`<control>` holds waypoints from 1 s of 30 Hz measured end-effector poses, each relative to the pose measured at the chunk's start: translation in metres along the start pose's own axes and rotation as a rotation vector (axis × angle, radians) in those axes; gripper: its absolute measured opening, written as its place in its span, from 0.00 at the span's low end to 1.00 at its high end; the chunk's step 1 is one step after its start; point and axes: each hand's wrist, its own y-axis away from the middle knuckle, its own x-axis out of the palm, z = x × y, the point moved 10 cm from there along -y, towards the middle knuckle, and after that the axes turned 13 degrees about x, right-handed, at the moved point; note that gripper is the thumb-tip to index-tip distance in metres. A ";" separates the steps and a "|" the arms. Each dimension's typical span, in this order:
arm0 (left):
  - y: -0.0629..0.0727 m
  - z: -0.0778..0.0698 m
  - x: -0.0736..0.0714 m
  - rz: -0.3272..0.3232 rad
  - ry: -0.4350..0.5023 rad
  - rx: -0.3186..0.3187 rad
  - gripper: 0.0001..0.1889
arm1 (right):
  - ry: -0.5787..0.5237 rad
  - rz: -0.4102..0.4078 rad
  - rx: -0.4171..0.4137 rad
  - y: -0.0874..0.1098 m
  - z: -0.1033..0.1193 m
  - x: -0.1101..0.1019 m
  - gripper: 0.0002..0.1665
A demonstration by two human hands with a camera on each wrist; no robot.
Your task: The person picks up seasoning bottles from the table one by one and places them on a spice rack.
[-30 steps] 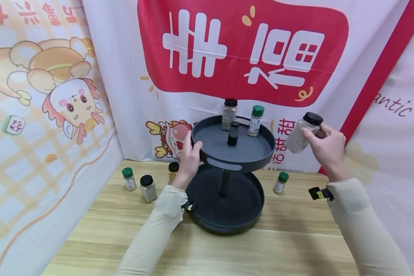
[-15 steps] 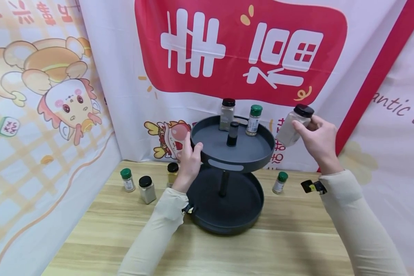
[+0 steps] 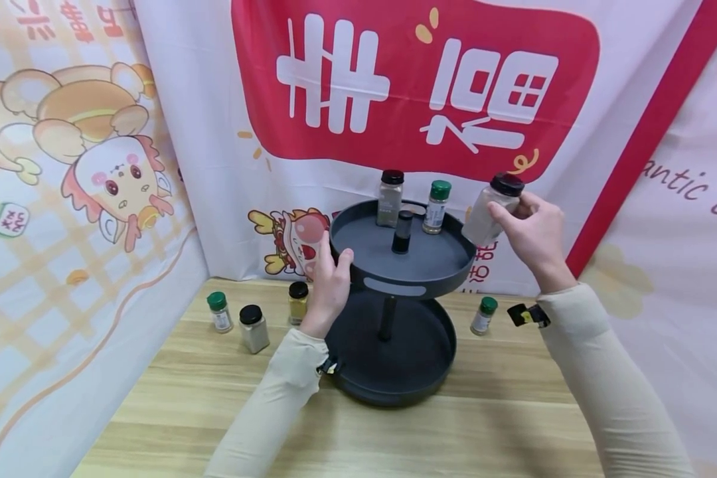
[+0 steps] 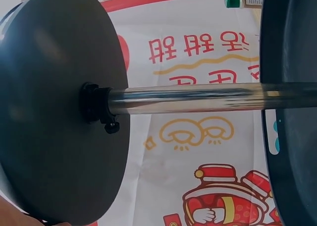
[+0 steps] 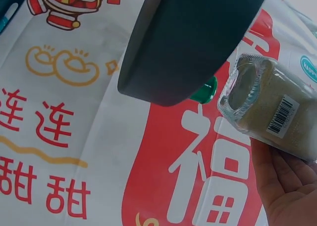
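Note:
My right hand [image 3: 538, 232] pinches a clear square spice jar [image 3: 486, 211] near its black lid. The jar is tilted over the right rim of a dark two-tier round tray's upper level [image 3: 418, 265]; in the right wrist view its glass base and barcode label show. My left hand [image 3: 330, 285] rests against the left side of that upper level, fingers fairly straight and thumb at the rim. Standing on the upper level are a black-capped jar [image 3: 390, 199] and a green-capped jar [image 3: 435, 209], behind the short central post [image 3: 402, 232]. From the left wrist, the upper level's underside [image 4: 64, 107] shows.
The lower level [image 3: 358, 372] stands on the wooden table [image 3: 394, 441]. To its left are a green-capped jar [image 3: 220, 314], a black-capped jar [image 3: 254, 330] and a yellowish jar [image 3: 298, 303]. Another green-capped jar [image 3: 483, 317] stands to the right. Printed cloth [image 3: 203, 133] hangs behind.
My right hand has carried the spice jar leftward and slightly down, from beside the tray to over its right rim. The left hand stays at the upper level's side.

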 end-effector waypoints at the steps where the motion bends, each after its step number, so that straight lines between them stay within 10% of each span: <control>1: 0.000 0.000 0.000 -0.001 0.003 0.001 0.36 | 0.000 0.003 0.003 0.000 0.000 0.001 0.34; 30: 0.005 -0.009 0.002 -0.033 0.024 -0.025 0.36 | 0.048 0.098 -0.021 0.000 0.002 0.035 0.39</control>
